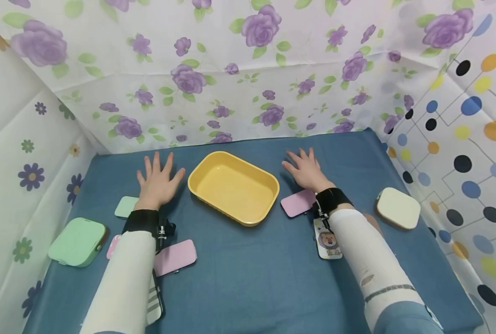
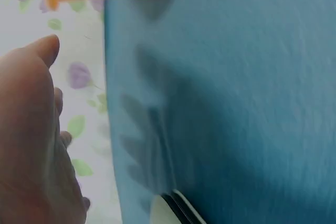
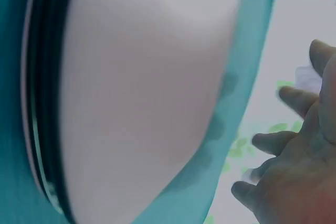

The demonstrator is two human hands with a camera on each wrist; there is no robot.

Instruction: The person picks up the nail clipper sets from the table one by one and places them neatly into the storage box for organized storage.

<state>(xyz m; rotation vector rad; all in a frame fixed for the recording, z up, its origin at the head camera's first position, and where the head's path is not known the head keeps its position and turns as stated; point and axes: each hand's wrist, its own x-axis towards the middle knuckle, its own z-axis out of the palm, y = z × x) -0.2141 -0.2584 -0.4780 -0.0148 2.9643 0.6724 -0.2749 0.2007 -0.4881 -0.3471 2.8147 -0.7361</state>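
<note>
My left hand [image 1: 158,183] is spread, palm down, to the left of a yellow rectangular tray [image 1: 234,188]. Its shadow falls on the cloth below in the left wrist view. On the tray's other side, my right hand [image 1: 308,172] has its fingers apart and holds nothing. A flat pink case [image 1: 296,203] lies just below the right hand, partly covered by the wrist. Beside the left wrist is a small mint-green flat case [image 1: 126,207], partly hidden by the arm. In the right wrist view, a pale case [image 3: 147,93] fills much of the picture.
A blue cloth [image 1: 248,278] covers the table. Around the left forearm lie a larger mint-green rounded case [image 1: 78,242], a pink case [image 1: 177,256] and a striped one [image 1: 154,301]. By the right forearm are a lion-print case [image 1: 328,241] and a cream case [image 1: 398,208]. Patterned sheets surround the table.
</note>
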